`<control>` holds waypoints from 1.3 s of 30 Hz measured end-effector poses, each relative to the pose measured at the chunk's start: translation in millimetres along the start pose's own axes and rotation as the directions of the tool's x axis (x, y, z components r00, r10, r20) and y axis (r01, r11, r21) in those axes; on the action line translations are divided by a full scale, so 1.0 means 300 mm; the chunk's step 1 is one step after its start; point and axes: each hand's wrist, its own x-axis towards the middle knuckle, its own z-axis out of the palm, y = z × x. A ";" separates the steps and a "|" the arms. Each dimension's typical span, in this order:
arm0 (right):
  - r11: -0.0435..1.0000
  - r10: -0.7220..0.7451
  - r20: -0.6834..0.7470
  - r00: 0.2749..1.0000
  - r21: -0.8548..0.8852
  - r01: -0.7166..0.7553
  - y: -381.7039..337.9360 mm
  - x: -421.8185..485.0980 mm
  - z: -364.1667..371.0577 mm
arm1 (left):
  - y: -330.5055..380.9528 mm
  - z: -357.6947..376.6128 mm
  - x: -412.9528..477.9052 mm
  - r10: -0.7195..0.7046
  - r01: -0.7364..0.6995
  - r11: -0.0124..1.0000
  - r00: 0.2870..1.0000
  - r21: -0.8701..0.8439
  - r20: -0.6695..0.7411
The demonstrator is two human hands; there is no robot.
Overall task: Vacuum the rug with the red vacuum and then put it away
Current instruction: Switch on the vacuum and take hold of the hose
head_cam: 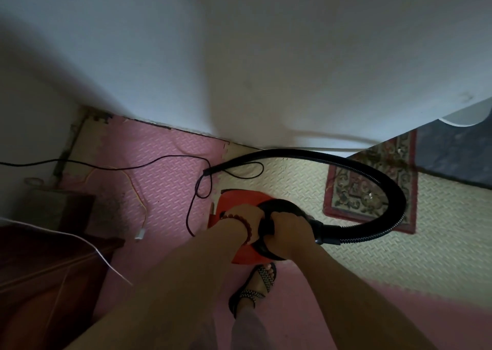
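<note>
A room in a home: interlocking pink foam mats [165, 179] and cream foam mats [439, 230] cover the floor, a patterned rug [372, 190] lies at two o'clock, dark wooden furniture [40, 283] stands at eight, and a white wall [266, 57] rises at twelve.

Ahead: white wall [266, 70] stood close behind the red vacuum [237, 198], closing that side.
Left: black power cord [196, 187] lay looped across the pink foam mat [165, 184]; dark wooden cabinet [53, 283] beyond.
Right: black hose [306, 154] arched over the rug [367, 190].
Open floor: cream foam mat [399, 256], lower right.
</note>
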 end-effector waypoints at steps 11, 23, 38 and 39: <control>0.996 0.074 0.056 0.996 0.042 -0.076 0.012 -0.187 0.073 | 0.100 0.127 -0.122 0.058 -0.058 0.998 0.998 -0.023 -0.006; 0.983 0.148 0.010 0.989 0.107 -0.148 -0.046 -0.339 0.196 | 0.094 0.225 -0.256 0.191 -0.185 0.976 0.981 0.111 -0.039; 0.899 0.363 0.010 0.932 0.259 -0.354 0.264 -0.699 0.306 | 0.523 0.385 -0.257 0.324 -0.336 0.906 0.942 0.259 0.089; 0.899 0.364 0.006 0.931 0.259 -0.353 0.293 -0.723 0.310 | 0.558 0.398 -0.258 0.325 -0.335 0.904 0.942 0.265 0.084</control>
